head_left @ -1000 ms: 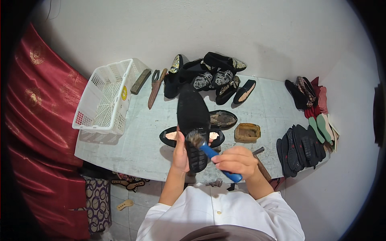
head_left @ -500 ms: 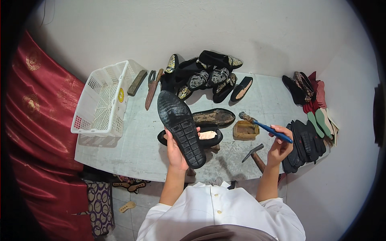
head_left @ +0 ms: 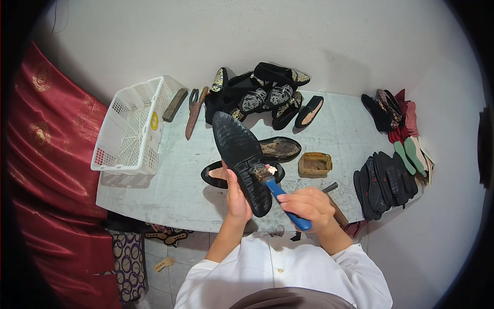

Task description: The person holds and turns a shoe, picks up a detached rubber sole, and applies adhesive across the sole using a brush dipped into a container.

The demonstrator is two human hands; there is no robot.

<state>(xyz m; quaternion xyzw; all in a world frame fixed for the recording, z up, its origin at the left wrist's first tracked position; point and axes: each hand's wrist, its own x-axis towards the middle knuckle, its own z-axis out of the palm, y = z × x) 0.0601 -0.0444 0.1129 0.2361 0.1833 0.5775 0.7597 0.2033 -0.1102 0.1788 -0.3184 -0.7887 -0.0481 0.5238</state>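
Note:
My left hand [head_left: 237, 198] grips a black shoe sole [head_left: 235, 139] from its left edge, with the grooved side facing up and the toe end shining darkly. In my right hand [head_left: 311, 207] is a brush with a blue handle [head_left: 280, 196]. Its bristles press on the grooves near the middle of the sole. Behind the sole, partly covered, a black shoe [head_left: 211, 174] with a pale insole lies on the table. Beside it, an upturned black shoe [head_left: 282, 149] shows a rough brown underside. The small yellowish glue box [head_left: 315, 164] stands to the right.
Several black shoes with gold and silver decoration [head_left: 262, 95] are heaped at the back. A white plastic basket [head_left: 128, 131] stands left, near pincers [head_left: 194, 113]. Stacked black soles [head_left: 383, 183] and green insoles [head_left: 409, 154] lie right. A hammer [head_left: 335, 208] rests partly behind my right hand.
My right hand has brought the brush from above the yellowish box down and left onto the sole. My left hand has shifted the sole slightly right.

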